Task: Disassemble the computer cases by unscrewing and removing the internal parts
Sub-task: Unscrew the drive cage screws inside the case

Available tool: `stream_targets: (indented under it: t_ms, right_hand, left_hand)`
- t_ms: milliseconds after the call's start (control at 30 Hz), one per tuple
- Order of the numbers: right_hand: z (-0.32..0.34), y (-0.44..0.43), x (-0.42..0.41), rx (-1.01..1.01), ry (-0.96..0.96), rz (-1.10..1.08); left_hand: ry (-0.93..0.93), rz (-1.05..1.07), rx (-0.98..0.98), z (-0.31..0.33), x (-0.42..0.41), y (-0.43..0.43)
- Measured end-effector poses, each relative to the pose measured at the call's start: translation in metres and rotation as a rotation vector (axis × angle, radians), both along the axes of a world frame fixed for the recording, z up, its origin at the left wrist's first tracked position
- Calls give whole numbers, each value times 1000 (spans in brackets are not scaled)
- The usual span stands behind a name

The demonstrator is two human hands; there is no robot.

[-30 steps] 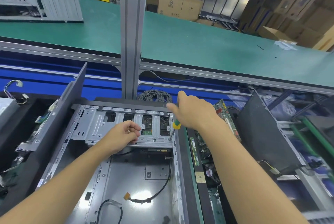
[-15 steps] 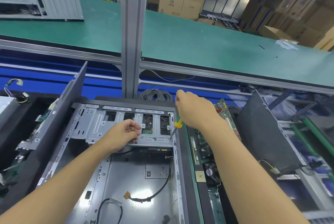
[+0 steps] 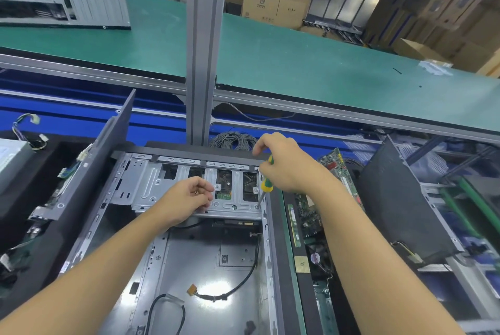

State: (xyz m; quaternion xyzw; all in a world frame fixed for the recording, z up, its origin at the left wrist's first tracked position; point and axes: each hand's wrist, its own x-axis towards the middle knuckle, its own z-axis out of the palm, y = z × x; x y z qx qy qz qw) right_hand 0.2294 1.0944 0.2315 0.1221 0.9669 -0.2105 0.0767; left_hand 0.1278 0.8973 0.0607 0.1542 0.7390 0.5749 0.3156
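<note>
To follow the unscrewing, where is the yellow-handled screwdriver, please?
Head view, right of centre: the right hand grips the yellow-handled screwdriver, tip on the grey metal drive cage.

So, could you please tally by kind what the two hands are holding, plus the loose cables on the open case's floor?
Screwdriver: 1, in the right hand
Brass fastener: 1, pinched in the left hand
Cables: 2
Total: 4

The computer case [image 3: 205, 267] floor is gleaming as glossy bare metal; the drive cage [image 3: 151, 188] is looking duller, the screwdriver handle [image 3: 266, 186] smooth plastic.
</note>
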Motion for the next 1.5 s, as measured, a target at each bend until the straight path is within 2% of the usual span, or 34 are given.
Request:
stream_targets:
  t_ms: [67, 167, 233, 333, 433, 500, 633, 700, 767, 833, 900, 1100, 1267, 1333, 1433, 1500]
  right_hand:
    - [0, 0, 0, 80, -28, -18]
    - [-3, -4, 0, 429, 1, -125]
    - [-5, -4, 1, 481, 26, -168]
    - [-4, 0, 1, 294, 35, -106]
    - [5, 7, 1, 82, -99, -17]
    - [5, 7, 2, 118, -131, -18]
    - [-2, 1, 4, 372, -24, -160]
    - [-5, 3, 5, 440, 39, -133]
    - [-2, 6, 5, 329, 15, -95]
    - [4, 11, 4, 133, -82, -52]
    - [9, 11, 4, 26, -153, -32]
    - [1, 6, 0, 359, -60, -109]
    - [11, 12, 0, 136, -197, -22]
    - [10, 10, 0, 171, -188, -42]
    - [3, 9, -1, 330, -111, -85]
    - [1, 8, -1, 303, -66, -56]
  left_hand:
    - [-4, 0, -2, 2, 0, 0]
    - [7, -12, -20, 5, 2, 2]
    - [36, -25, -51, 7, 3, 2]
    - [77, -48, -93, 9, 5, 4]
    - [119, -46, -136, 11, 7, 8]
    - [115, -48, -145, 13, 9, 14]
    - [20, -81, -111, 19, 16, 26]
    - [-18, -86, -94, 20, 17, 28]
    - [-40, -81, -82, 20, 18, 28]
    - [-57, -71, -66, 20, 17, 27]
    - [-77, -68, -49, 20, 17, 26]
    - [-91, -70, -45, 19, 16, 23]
    - [-86, -74, -49, 17, 14, 22]
    - [-82, -78, -51, 15, 13, 22]
    - [-49, -91, -72, 12, 13, 23]
    - [-25, -105, -88, 11, 13, 26]
